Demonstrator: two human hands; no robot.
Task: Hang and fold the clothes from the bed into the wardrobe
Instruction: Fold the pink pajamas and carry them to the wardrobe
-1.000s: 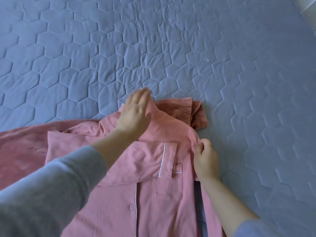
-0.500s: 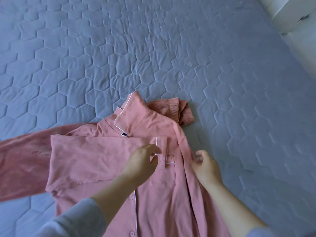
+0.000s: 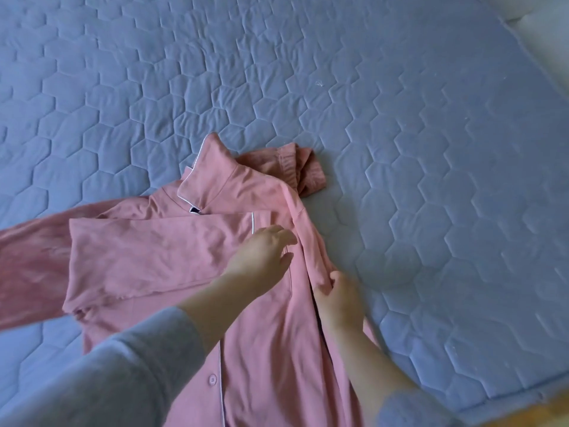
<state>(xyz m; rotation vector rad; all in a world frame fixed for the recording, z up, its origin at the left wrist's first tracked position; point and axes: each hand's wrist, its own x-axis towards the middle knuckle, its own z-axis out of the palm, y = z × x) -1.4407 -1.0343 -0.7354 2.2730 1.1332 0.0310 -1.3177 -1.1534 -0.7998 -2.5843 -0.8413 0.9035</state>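
Folding step, by the look of it, not yet the hanging one. Spread front-up on the blue quilted bed (image 3: pixel 431 149): a pink shirt (image 3: pixel 268 349), buttoned, with the collar (image 3: pixel 209 171) pointing away and one sleeve (image 3: pixel 147 257) already laid across the chest. Just beyond the collar, touching the shoulder: a bunched, darker pink garment (image 3: pixel 301 167).

Resting on the chest beside the cuff of that sleeve: the left grip (image 3: pixel 261 254), fingers nearly straight and a little spread, holding nothing, only pressing the cloth flat. At the shirt's edge on the right-hand side: the right grip (image 3: pixel 338 300), curled closed round a fold of that edge, thumb on top.

Probably less than halfway through this one fold. Next, most likely: lift the held edge and bring it over toward the middle, pinning the chest with the left grip to stop the folded sleeve from sliding. Calls for a gentle, even pull, such soft cloth being easy to wrinkle. No wardrobe in view.
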